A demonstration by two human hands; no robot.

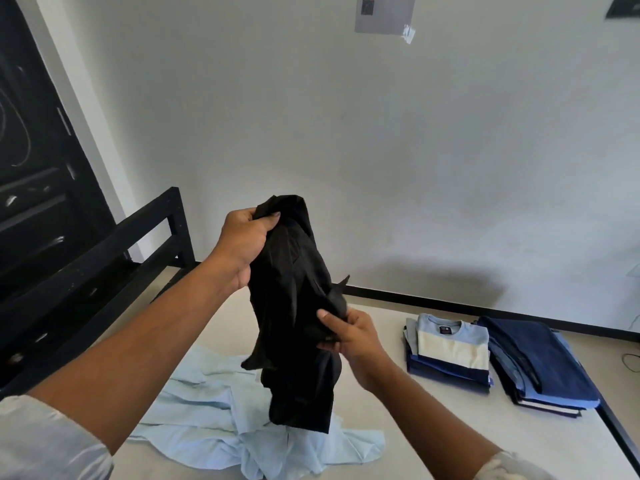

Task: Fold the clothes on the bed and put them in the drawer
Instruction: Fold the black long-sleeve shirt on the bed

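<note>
Hanging black garment [294,306] hides part of what seems a pale-blue shirt [207,403].

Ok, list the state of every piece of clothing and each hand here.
Black garment: unfolded, bunched, held up over the bed.
Light blue garment: unfolded, crumpled on the bed.
Striped T-shirt pile: folded, stacked on the bed.
Navy pile: folded, stacked beside it.
Left hand: grips the black garment's top.
Right hand: pinches it lower down.
</note>
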